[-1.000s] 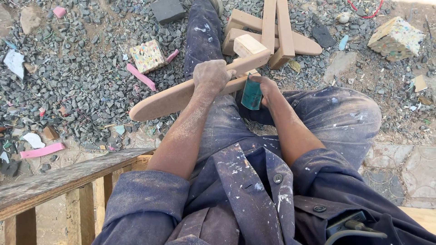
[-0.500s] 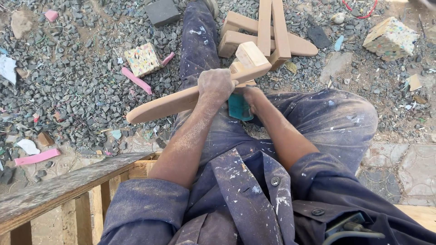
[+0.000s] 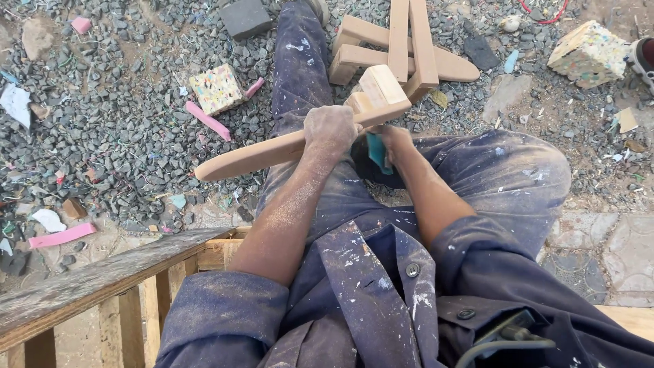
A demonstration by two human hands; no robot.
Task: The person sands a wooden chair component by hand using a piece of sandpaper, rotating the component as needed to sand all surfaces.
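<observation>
**Head view: curved wooden piece gripped over the lap, teal block pressed in beside it**

Left hand (image 3: 332,128): fingers wrapped closed over the curved wooden piece (image 3: 252,154), knuckles up, dusted pale. Grip sits near the piece's right end, just short of the square block end (image 3: 379,92) that sticks up beyond the hand.

Right hand (image 3: 394,138): mostly tucked behind and under the left hand. Fingers closed on a teal sanding block (image 3: 375,151), which shows as a narrow upright strip between the two hands. It looks to be against the underside or edge of the wood; the contact itself is hidden.

Key relation: the wooden piece's long axis runs from lower left to upper right, across the left thigh. The long tapered, rounded end reaches well out to the person's left over the gravel; only the short blocky end lies past the grip. The teal block sits just to the right of the left hand's fingers, touching or nearly so. So the left hand carries the piece, and the right hand is nearer the part being worked.

Outward: both forearms come from rolled dark blue sleeves; paint-flecked dark blue trousers (image 3: 477,170) under the work.

Farther out: an assembled wooden frame (image 3: 402,48) lies on the gravel (image 3: 122,136) just beyond the block end. A speckled foam cube (image 3: 215,88) and a pink strip (image 3: 208,120) lie to the left, another foam chunk (image 3: 589,53) far right. A weathered wooden bench rail (image 3: 95,279) lies at lower left.
</observation>
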